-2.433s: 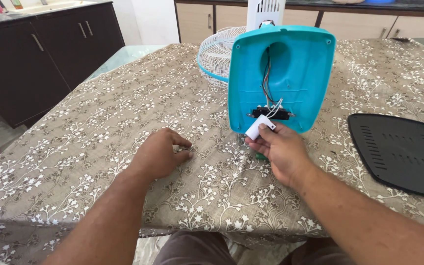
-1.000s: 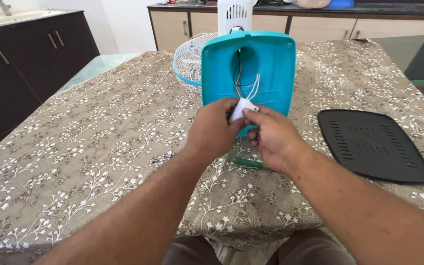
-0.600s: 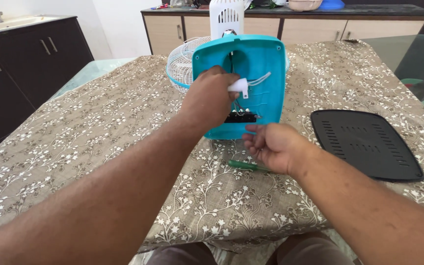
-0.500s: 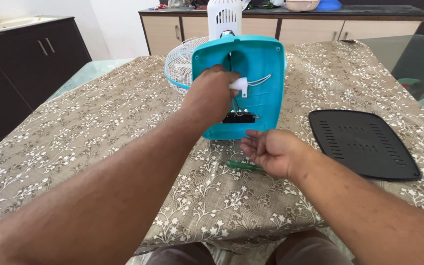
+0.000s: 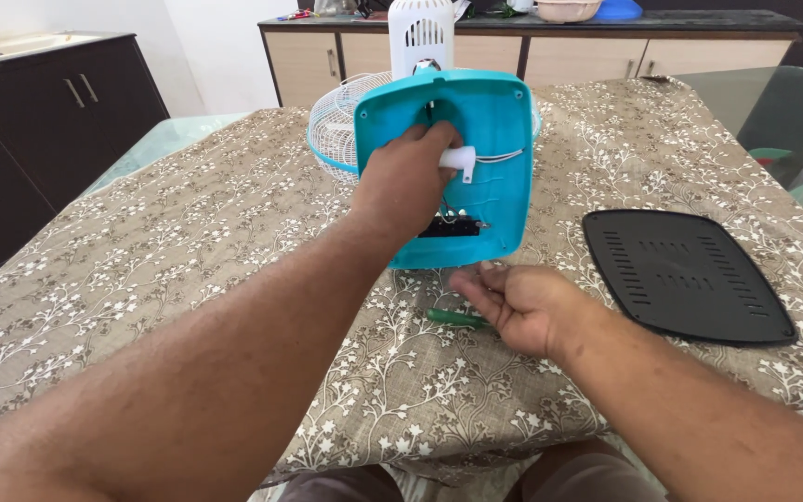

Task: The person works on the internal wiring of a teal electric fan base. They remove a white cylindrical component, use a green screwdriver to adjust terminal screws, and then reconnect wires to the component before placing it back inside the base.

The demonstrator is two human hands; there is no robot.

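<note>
Inside the teal fan base [image 5: 499, 200], white part [image 5: 458, 160] pinched in left grip [image 5: 411, 181], right grip [image 5: 513, 302] spread

Left hand [image 5: 406, 181] clenched, right hand [image 5: 513, 302] open-palmed.

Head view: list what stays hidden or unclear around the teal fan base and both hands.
- Left hand: its fingers curl over the white part, hiding the grip.
- Teal fan base: its inside wiring is partly covered by that hand.
- Green screwdriver: its tip is hidden under the right hand.
- Fan grille: mostly behind the base.
- Black cover: its slots are too small to count.
</note>
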